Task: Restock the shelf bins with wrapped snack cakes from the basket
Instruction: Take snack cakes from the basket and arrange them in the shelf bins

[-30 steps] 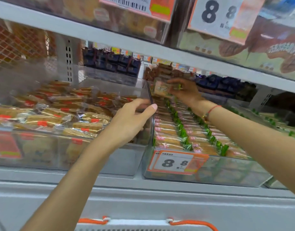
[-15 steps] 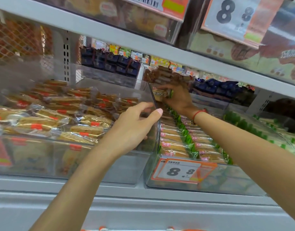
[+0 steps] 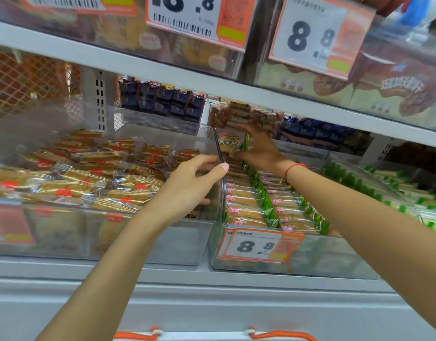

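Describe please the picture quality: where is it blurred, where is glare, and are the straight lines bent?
Head view: the shelf edge bows, a wide-angle effect; the upper price tag is smeared and soft; the clear bin fronts look hazy with pale reflections; the wrapped cakes glint. Both hands, left and right, are fairly sharp, the right one in shade.

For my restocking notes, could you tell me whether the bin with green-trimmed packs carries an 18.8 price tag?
No, the tag on the front of the bin with green-trimmed packs reads 8.8.
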Available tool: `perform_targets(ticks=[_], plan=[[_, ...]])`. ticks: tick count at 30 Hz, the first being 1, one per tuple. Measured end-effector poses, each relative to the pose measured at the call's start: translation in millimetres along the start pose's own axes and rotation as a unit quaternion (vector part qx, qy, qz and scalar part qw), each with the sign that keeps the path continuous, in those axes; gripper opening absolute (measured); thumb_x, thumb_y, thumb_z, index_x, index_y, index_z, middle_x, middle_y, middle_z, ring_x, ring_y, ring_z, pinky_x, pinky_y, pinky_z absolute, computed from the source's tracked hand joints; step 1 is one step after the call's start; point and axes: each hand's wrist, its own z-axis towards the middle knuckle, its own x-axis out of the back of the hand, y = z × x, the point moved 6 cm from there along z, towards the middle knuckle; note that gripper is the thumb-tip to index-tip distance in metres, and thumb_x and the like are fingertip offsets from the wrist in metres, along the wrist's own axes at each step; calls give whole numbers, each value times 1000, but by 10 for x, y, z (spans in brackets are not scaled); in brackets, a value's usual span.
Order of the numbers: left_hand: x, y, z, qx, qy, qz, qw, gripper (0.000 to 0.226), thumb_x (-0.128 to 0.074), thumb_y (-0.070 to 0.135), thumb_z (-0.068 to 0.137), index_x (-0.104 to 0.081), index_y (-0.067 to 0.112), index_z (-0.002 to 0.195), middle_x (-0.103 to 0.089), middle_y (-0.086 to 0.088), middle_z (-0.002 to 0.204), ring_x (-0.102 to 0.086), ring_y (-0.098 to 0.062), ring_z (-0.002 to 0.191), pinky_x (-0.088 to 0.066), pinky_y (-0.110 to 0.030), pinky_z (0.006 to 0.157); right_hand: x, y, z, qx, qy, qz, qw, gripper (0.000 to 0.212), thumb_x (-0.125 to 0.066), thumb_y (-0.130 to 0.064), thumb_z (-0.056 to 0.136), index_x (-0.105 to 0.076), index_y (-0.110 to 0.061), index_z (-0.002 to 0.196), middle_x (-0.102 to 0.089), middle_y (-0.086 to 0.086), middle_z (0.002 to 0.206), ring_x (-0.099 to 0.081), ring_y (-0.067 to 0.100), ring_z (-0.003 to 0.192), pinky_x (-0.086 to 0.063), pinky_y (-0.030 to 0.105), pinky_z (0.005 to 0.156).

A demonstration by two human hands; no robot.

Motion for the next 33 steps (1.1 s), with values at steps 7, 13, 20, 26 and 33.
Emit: perform_targets(ticks=[7,13,20,26,33], plan=[[148,174,-219,-101,189,88,973,40,-68,33,85,-57,28,123,-58,16,117,-57,0,102,-52,-35,90,291,-281,-913,8,-35,81,996,53,-71,-24,85,-50,-27,134,-50,-7,137,-47,9,123,-34,19,96],[141,312,-474,-147,229,92,958,27,-68,18,86,-62,26,111,-64,10,110,-61,-1,91,-53,-24,81,529,-702,-1742,104,-56,91,989,42,-70,-23,86,-55,-29,126,-56,-14,121,-49,-3,111,-35,7,93],[110,-227,-1454,-80,193,146,967,22,-67,25,86,-61,42,98,-65,23,94,-62,1,82,-51,-25,69,-39,-623,-2549,87,-154,73,982,20,-68,-24,85,-67,-28,104,-64,-13,91,-59,5,82,-51,30,76],[-6,-1310,-2121,172,5,333,927,19,-60,35,90,-59,39,109,-64,19,111,-62,-3,93,-48,-31,88,-1255,-217,-3197,-28,-420,10,907,28,-62,-24,90,-62,-23,117,-65,-6,100,-58,14,92,-46,27,85],[-156,-2541,-2803,357,-142,460,801,37,-45,30,99,-47,27,136,-51,3,134,-52,-20,119,-46,-34,96,-2394,-156,-4066,15,-537,-118,835,41,-52,-23,96,-47,-16,136,-52,10,133,-51,30,120,-44,38,91]])
